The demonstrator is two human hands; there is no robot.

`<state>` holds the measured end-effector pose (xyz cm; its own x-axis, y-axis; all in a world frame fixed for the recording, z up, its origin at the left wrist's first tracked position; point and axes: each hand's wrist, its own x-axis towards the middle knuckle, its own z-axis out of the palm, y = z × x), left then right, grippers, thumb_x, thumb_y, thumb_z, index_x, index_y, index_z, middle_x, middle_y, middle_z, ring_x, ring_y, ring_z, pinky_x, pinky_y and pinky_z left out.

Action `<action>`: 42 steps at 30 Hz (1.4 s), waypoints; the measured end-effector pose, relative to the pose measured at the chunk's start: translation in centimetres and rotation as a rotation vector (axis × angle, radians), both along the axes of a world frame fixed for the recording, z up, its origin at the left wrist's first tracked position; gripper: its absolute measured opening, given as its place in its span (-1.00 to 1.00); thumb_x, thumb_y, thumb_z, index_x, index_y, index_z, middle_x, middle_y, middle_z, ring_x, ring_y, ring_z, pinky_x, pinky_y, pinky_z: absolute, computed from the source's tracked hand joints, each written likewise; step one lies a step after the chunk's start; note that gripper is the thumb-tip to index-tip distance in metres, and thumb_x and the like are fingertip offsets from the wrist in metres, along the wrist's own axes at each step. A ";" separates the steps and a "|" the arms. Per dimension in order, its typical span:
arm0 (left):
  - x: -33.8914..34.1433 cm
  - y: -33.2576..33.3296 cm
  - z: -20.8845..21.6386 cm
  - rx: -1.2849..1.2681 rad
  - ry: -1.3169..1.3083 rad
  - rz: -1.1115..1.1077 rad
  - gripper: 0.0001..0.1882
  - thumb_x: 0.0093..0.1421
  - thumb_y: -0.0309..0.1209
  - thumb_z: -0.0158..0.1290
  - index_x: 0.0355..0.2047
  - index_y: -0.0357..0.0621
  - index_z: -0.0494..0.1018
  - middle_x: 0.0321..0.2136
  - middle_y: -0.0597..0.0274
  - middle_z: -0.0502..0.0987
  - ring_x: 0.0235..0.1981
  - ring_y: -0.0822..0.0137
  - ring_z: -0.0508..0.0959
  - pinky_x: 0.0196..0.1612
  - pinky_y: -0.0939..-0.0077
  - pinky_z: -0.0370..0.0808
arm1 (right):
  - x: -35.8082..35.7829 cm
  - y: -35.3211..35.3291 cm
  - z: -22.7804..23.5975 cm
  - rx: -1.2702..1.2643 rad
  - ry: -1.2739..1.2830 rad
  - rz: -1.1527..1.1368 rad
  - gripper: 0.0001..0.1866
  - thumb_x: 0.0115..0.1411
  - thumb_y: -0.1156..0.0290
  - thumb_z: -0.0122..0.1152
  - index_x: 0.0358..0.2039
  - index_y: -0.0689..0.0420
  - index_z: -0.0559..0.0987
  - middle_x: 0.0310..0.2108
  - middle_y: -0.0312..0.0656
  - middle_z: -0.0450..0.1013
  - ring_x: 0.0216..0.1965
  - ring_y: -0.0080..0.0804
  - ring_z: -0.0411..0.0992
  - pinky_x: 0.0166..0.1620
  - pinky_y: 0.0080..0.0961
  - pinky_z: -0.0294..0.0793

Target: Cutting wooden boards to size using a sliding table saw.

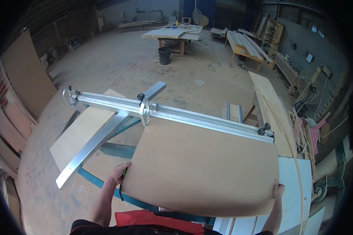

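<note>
A large brown board [208, 164] lies before me, its far edge against a metal fence rail [184, 115] with a scale along it. At its left edge my left hand [120, 173] is closed on the board. A small green and black thing [124, 171] shows by those fingers, its kind unclear. My right hand [279, 189] grips the right edge, fingers partly hidden underneath. On the rail sits a metal stop [145, 109] with a black knob, near the board's far left corner. A silver metal bar [94, 147] crosses under the rail.
Left of the board, a pale panel [82, 127] rests beside a blue-green frame [119, 149]. Long wooden boards [270, 102] and a white panel [294, 176] lie to the right. Farther off stand a worktable [172, 34] and a black bucket [164, 56]. Upright sheets [27, 74] line the left.
</note>
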<state>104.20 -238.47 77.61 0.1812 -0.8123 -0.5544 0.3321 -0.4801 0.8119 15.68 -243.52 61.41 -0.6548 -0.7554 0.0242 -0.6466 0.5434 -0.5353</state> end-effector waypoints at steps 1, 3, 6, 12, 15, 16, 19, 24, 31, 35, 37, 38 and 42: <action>-1.1 -0.6 0.5 0.006 -0.040 -0.016 -0.49 0.27 -0.18 0.19 0.11 -0.27 0.47 -0.04 -0.04 0.60 -0.05 0.10 0.63 0.03 0.19 0.58 | 0.1 -1.6 -0.2 -0.056 0.002 -0.016 -0.34 0.29 -0.13 0.22 -0.32 0.41 0.66 -0.35 0.23 0.60 -0.24 0.18 0.58 -0.11 0.00 0.52; -2.8 -1.5 1.2 0.024 -0.116 -0.042 -0.47 0.27 -0.16 0.21 0.11 -0.27 0.47 -0.03 -0.05 0.60 -0.06 0.11 0.63 0.03 0.16 0.59 | 0.3 -4.4 -0.3 -0.106 -0.001 -0.017 -0.33 0.30 -0.14 0.20 -0.31 0.40 0.66 -0.34 0.23 0.60 -0.23 0.19 0.58 -0.09 0.00 0.52; -3.0 -1.7 0.2 0.023 -0.090 0.002 -0.41 0.24 -0.13 0.25 0.13 -0.29 0.46 -0.03 -0.05 0.60 -0.06 0.10 0.63 0.03 0.15 0.58 | 2.2 -7.1 0.2 -0.185 -0.013 -0.104 -0.29 0.30 -0.19 0.16 -0.29 0.39 0.67 -0.32 0.22 0.60 -0.20 0.20 0.57 -0.08 -0.01 0.52; -3.2 2.1 -3.3 0.138 -0.064 0.112 -0.31 0.19 -0.11 0.31 0.18 -0.33 0.41 -0.03 -0.06 0.60 -0.04 0.09 0.62 0.04 0.14 0.57 | -1.3 -7.7 -0.9 -0.065 0.073 -0.078 -0.20 0.31 -0.29 0.06 -0.30 0.39 0.67 -0.31 0.22 0.61 -0.22 0.18 0.58 -0.08 -0.02 0.50; -2.7 4.6 -0.9 0.096 -0.034 0.199 -0.30 0.17 -0.12 0.31 0.16 -0.37 0.42 -0.05 -0.07 0.60 -0.06 0.08 0.62 0.03 0.14 0.57 | 1.4 -7.0 -0.9 -0.011 0.048 -0.119 -0.18 0.30 -0.31 0.05 -0.31 0.40 0.67 -0.32 0.23 0.60 -0.23 0.17 0.57 -0.09 -0.02 0.50; -2.4 6.5 -1.2 0.122 -0.024 0.196 -0.30 0.17 -0.12 0.31 0.16 -0.37 0.42 -0.05 -0.07 0.60 -0.06 0.08 0.62 0.03 0.14 0.57 | 2.4 -6.8 -0.8 -0.034 0.050 -0.088 -0.16 0.29 -0.33 0.05 -0.31 0.40 0.67 -0.33 0.25 0.60 -0.24 0.17 0.57 -0.09 -0.02 0.50; 0.3 10.6 -2.0 0.064 -0.116 0.307 -0.31 0.16 -0.13 0.30 0.15 -0.38 0.43 -0.05 -0.07 0.59 -0.06 0.08 0.62 0.03 0.14 0.57 | 6.5 -6.7 0.4 -0.032 0.047 -0.017 -0.14 0.29 -0.35 0.01 -0.28 0.40 0.67 -0.31 0.27 0.59 -0.21 0.19 0.57 -0.07 -0.01 0.50; 5.2 17.3 -2.9 0.053 -0.200 0.354 -0.34 0.16 -0.12 0.28 0.13 -0.36 0.44 -0.07 -0.05 0.61 -0.08 0.09 0.62 0.03 0.15 0.57 | 14.1 -4.7 2.2 0.116 0.110 0.125 -0.11 0.29 -0.36 -0.01 -0.20 0.43 0.66 -0.27 0.36 0.57 -0.11 0.25 0.55 0.02 -0.06 0.50; 8.0 23.7 -4.6 0.048 -0.194 0.429 -0.36 0.18 -0.10 0.25 0.12 -0.32 0.46 -0.10 -0.04 0.62 -0.10 0.09 0.64 0.03 0.12 0.56 | 16.2 -7.6 3.2 0.210 -0.318 0.368 0.00 0.24 -0.41 0.05 0.25 0.35 0.41 0.16 0.11 0.46 0.17 -0.07 0.44 0.21 -0.25 0.39; 6.8 24.6 -6.9 0.063 -0.125 0.465 -0.38 0.19 -0.10 0.23 0.12 -0.32 0.46 -0.07 -0.07 0.62 -0.07 0.06 0.63 0.05 0.09 0.55 | 15.8 -13.5 3.5 0.208 -0.574 0.315 0.04 0.22 -0.46 0.02 0.36 0.24 0.33 0.28 -0.03 0.38 0.25 -0.17 0.38 0.26 -0.26 0.35; 7.6 24.9 -7.3 0.046 -0.112 0.455 -0.37 0.20 -0.09 0.22 0.12 -0.31 0.46 -0.05 -0.08 0.61 -0.05 0.04 0.62 0.09 0.09 0.53 | 18.6 -15.7 3.5 0.197 -0.747 0.358 0.02 0.22 -0.48 0.00 0.38 0.16 0.32 0.30 -0.09 0.37 0.27 -0.21 0.35 0.27 -0.26 0.35; 8.2 24.9 -7.5 0.037 -0.103 0.450 -0.37 0.20 -0.09 0.22 0.13 -0.31 0.46 -0.03 -0.09 0.61 -0.04 0.03 0.62 0.10 0.10 0.52 | 18.5 -15.0 4.2 0.172 -0.857 0.429 0.00 0.23 -0.49 -0.01 0.38 0.13 0.33 0.30 -0.10 0.37 0.28 -0.22 0.35 0.27 -0.25 0.36; 8.4 22.4 -9.9 0.072 0.010 0.355 -0.34 0.17 -0.03 0.24 0.14 -0.25 0.48 0.01 -0.06 0.60 -0.01 0.04 0.61 0.16 0.15 0.47 | 17.0 -11.7 6.4 0.078 -1.129 0.577 -0.11 0.35 -0.39 -0.15 0.37 0.11 0.33 0.26 -0.11 0.41 0.23 -0.19 0.42 0.26 -0.26 0.41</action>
